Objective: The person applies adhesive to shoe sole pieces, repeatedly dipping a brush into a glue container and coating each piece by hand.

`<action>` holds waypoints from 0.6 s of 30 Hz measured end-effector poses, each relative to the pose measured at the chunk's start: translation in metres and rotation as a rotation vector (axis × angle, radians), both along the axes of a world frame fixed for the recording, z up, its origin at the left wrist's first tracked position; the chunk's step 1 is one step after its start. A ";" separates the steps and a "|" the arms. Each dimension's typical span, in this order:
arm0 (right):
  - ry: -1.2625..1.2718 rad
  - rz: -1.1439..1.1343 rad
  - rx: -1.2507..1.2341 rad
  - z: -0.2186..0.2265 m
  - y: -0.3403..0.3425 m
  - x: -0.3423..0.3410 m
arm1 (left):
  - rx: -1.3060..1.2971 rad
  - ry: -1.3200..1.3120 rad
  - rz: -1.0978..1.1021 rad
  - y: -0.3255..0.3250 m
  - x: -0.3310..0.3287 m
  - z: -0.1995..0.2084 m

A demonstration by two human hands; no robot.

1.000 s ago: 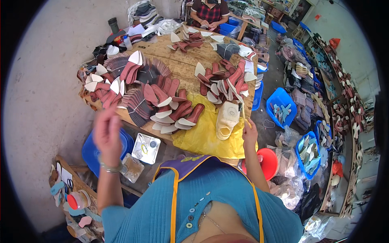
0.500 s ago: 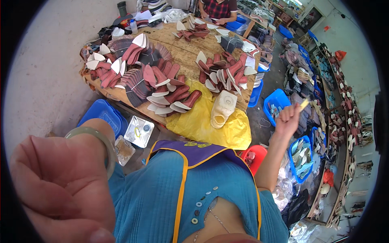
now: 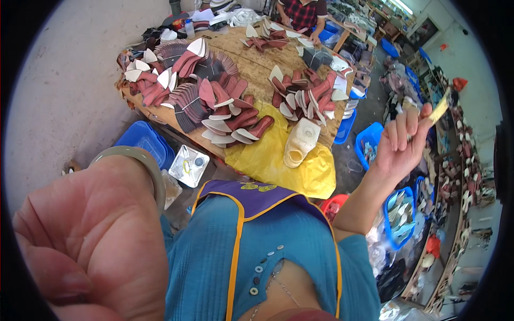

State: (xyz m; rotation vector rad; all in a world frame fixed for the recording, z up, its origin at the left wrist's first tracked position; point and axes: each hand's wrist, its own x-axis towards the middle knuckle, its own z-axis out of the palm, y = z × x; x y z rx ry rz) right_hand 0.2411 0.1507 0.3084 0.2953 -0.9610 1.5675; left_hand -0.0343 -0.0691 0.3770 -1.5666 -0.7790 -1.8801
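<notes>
My left hand [image 3: 101, 230] is very close at the lower left, palm showing and fingers curled inward. Whatever it may hold is hidden. A pale bangle [image 3: 155, 174] circles that wrist. Raised on the right, away from the table, my right hand [image 3: 401, 139] pinches a slim yellow stick-like thing [image 3: 439, 111] with a dark tip, perhaps a brush. Beyond my body, dark-red shoe pieces with white pointed ends [image 3: 243, 125] lie heaped on a wooden table [image 3: 251, 69]. A cut white plastic jug [image 3: 303, 136] rests on a yellow plastic sheet [image 3: 251, 155] at the near edge.
Another person [image 3: 305, 16] sits at the table's far side. Blue baskets [image 3: 401, 216] and a red basin [image 3: 333, 206] stand on the floor at right. At left are a blue bin [image 3: 143, 140] and a square metal can [image 3: 187, 166]. Loaded shelves [image 3: 455, 214] line the right.
My right hand has risen and moved outward to the right with the yellow thing. My left hand has shifted slightly right, its palm turned more toward view.
</notes>
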 end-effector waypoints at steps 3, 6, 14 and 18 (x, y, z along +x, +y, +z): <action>-0.004 0.015 -0.025 -0.005 0.007 -0.007 | -0.012 0.013 -0.008 0.002 -0.009 0.002; -0.010 -0.014 -0.047 -0.011 0.013 -0.008 | 0.003 0.021 -0.004 0.000 -0.010 0.002; -0.024 -0.077 -0.136 -0.032 0.021 0.005 | 0.047 0.029 0.068 0.005 -0.013 0.010; -0.043 -0.117 -0.214 -0.042 0.027 0.007 | 0.068 0.041 0.059 0.027 -0.011 0.016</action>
